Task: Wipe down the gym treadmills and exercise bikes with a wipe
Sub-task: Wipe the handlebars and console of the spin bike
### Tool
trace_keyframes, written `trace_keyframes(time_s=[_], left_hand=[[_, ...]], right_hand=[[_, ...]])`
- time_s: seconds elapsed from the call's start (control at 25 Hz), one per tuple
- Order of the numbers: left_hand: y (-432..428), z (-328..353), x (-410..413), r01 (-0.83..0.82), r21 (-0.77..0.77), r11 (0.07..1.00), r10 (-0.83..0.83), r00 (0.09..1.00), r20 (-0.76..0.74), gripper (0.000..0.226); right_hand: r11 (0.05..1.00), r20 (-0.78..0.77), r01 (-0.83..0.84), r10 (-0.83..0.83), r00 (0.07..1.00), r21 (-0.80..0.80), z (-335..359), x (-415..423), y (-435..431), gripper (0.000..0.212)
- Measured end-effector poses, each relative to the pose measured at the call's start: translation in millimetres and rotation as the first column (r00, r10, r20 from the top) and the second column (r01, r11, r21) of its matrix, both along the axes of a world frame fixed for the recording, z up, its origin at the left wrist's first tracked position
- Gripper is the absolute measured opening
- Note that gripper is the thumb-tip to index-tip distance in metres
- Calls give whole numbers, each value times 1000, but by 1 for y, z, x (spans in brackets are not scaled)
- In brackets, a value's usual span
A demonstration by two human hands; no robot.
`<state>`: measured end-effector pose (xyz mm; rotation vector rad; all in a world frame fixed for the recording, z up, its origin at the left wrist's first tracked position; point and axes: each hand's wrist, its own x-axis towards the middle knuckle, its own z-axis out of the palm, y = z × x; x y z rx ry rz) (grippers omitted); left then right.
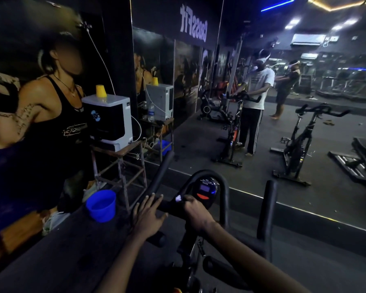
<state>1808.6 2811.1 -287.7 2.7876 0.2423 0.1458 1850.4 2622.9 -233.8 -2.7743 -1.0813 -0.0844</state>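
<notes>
A black exercise bike stands right in front of me, its handlebar [224, 193] curving around a small round console [206, 188] with a lit screen and a red button. My left hand [148, 214] lies with straight fingers on the left part of the bar. My right hand [195, 211] is curled around the bar just below the console and holds a small white wipe [178, 198], which pokes out at the fingertips.
A blue bucket [101, 205] sits on the floor at my left. Behind it a metal stand [123, 153] carries a water purifier [108, 120] topped by a yellow cup. A wall mirror ahead reflects me, this bike and another bike [300, 142].
</notes>
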Motion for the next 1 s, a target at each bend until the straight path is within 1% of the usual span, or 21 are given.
trace_keyframes(time_s=[0.08, 0.16, 0.2, 0.28, 0.32, 0.4, 0.48, 0.52, 0.6, 0.72, 0.8, 0.84, 0.92, 1.0], left_hand=[[0, -2, -1, 5, -7, 1000, -5, 1000, 7, 77], [0, -2, -1, 7, -3, 1000, -7, 1000, -1, 76], [0, -1, -2, 5, -1, 1000, -5, 1000, -2, 79], [1, 0, -2, 4, -2, 1000, -4, 1000, 6, 85], [0, 1, -1, 5, -5, 1000, -5, 1000, 8, 85], [-1, 2, -3, 3, -6, 1000, -3, 1000, 8, 88], [-2, 3, -4, -2, 4, 1000, 2, 1000, 10, 96], [-2, 4, -4, -6, -1, 1000, 6, 1000, 11, 96], [-3, 7, -3, -14, -26, 1000, 15, 1000, 12, 90], [-4, 8, -5, -17, -42, 999, 18, 1000, 6, 79], [-6, 5, -8, -31, -49, 998, 32, 999, 5, 67], [-7, 3, -9, -43, -55, 998, 43, 999, 1, 65], [-9, 0, -11, -57, -37, 998, 56, 998, -30, 66], [-10, 2, -10, -65, -16, 998, 63, 995, -78, 68]], right_hand=[[1000, 24, -5, 5, 1000, 24, -1, -8, -10, 60], [999, 4, -24, 24, 1000, 42, -2, -15, -18, 64], [998, -2, -34, 34, 999, 51, -1, -17, -22, 58], [997, 5, -48, 48, 999, 54, 5, -24, -30, 33], [997, 11, -46, 45, 999, 59, 7, -27, -36, 25], [993, 29, -39, 36, 999, 110, 6, -31, -48, 22], [984, 12, -16, 14, 1000, 177, 0, -34, -57, 23], [980, 3, -12, 12, 1000, 198, -4, -35, -60, 23], [976, 8, -21, 19, 1000, 215, -4, -36, -60, 21], [976, 26, -34, 29, 999, 214, 1, -44, -59, 23], [972, 46, -50, 40, 998, 231, -2, -48, -62, 18], [970, 40, -51, 43, 998, 236, -7, -49, -64, 16], [969, -24, -36, 44, 999, 246, -20, -50, -62, 16], [980, -110, -34, 57, 992, 197, -32, -52, -55, 13]])
